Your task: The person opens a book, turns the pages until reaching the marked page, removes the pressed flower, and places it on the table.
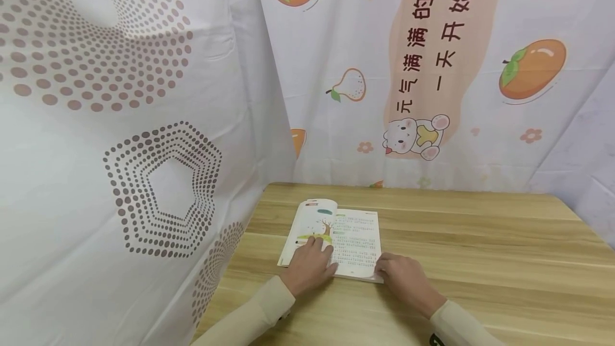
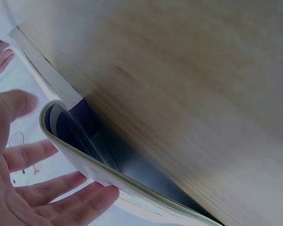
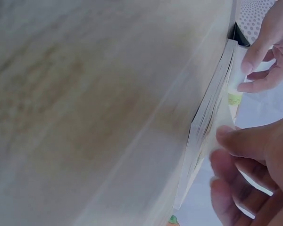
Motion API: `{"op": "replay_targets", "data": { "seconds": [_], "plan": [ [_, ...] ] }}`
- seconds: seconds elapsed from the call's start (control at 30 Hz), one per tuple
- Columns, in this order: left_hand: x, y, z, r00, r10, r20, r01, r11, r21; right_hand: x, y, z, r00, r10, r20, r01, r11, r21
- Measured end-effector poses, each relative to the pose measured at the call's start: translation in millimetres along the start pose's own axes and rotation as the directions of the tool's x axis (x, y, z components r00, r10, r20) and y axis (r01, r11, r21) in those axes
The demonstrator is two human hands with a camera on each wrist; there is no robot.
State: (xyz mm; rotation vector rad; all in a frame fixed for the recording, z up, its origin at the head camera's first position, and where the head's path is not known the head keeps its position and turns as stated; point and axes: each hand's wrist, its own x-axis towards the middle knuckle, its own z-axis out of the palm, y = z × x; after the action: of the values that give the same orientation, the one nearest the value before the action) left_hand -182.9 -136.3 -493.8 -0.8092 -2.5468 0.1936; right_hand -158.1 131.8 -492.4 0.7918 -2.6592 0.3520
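Lying open on the pale wood-grained desk, the white-paged illustrated book rests beneath the left hand, fingers loosely extended, while the right hand pinches its lower right page corner.

A white-paged book lies open on the worktop, tree picture at nine o'clock, text at three.

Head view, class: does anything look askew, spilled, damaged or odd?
The white printed fabric backdrop looks hung sideways: its white pear print points its stem left. No spill or damage shows on the open white paper book or brown wooden table.
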Motion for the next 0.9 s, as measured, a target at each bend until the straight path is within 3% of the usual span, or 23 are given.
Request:
{"op": "replay_targets", "data": {
  "seconds": [0.23, 0.4, 0.67, 0.77, 0.9],
  "plan": [
    [0.7, 5.5, 2.0, 0.999, -0.02, 0.039, 0.019, 0.999, 0.03, 2, 0, -2.4, 0.993, -0.009, -0.12, 0.014, 0.999, 0.041],
    [0.8, 7.8, 2.4, 1.0, -0.027, 0.011, 0.026, 0.998, 0.055, 6, -1, -6.3, 0.979, -0.02, -0.204, 0.036, 0.997, 0.072],
    [1.9, 7.9, 5.1, 0.998, -0.043, -0.045, 0.046, 0.996, 0.073, 9, -6, -11.0, 0.946, 0.035, -0.321, 0.007, 0.991, 0.131],
    [2.7, 7.4, 5.9, 0.997, -0.047, -0.068, 0.052, 0.996, 0.078, 9, -6, -11.1, 0.952, 0.063, -0.299, -0.024, 0.991, 0.132],
    [4.5, 5.9, 6.5, 0.993, -0.071, -0.096, 0.076, 0.996, 0.046, 7, -5, -9.9, 0.981, 0.107, -0.163, -0.089, 0.99, 0.113]
  ]
}}
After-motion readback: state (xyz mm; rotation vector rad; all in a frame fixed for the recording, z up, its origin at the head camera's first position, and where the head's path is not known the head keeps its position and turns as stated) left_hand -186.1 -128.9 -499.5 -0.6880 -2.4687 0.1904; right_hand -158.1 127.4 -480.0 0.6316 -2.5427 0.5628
